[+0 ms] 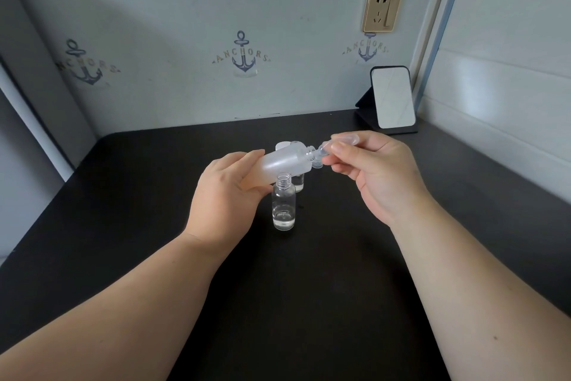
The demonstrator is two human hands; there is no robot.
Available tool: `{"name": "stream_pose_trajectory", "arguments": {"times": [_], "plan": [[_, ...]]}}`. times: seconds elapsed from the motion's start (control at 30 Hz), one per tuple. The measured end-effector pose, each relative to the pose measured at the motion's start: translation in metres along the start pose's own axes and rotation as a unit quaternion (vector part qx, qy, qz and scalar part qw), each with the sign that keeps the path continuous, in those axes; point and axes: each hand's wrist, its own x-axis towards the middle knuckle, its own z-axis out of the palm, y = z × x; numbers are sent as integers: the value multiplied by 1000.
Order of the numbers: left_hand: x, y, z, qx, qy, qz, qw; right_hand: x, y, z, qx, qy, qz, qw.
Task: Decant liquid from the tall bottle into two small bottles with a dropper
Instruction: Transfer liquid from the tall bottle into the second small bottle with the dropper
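Observation:
My left hand grips the frosted tall bottle, tilted almost flat with its open neck pointing right. My right hand pinches a clear plastic dropper whose tip goes into that neck. Below the tall bottle stands an open small clear bottle with a little liquid at its bottom. A second small bottle stands just behind it, mostly hidden by the tall bottle.
All this is above a black table set against a wall. White caps lie behind the bottles. A small mirror on a black stand sits at the back right corner.

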Motion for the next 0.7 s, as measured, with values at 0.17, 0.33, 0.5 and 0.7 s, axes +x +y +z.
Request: {"name": "stream_pose_trajectory", "arguments": {"times": [0.17, 0.33, 0.5, 0.7], "plan": [[0, -1, 0, -10, 0, -7, 1000, -1, 2, 1, -2, -5, -1, 1000], [0, -1, 0, -10, -2, -12, 1000, -1, 0, 1, 15, -8, 0, 1000], [1, -2, 0, -12, 0, -18, 1000, 0, -2, -1, 28, -10, -1, 1000], [1, -3, 0, -11, -3, -24, 1000, 1, -3, -6, 53, -10, -4, 999]]}}
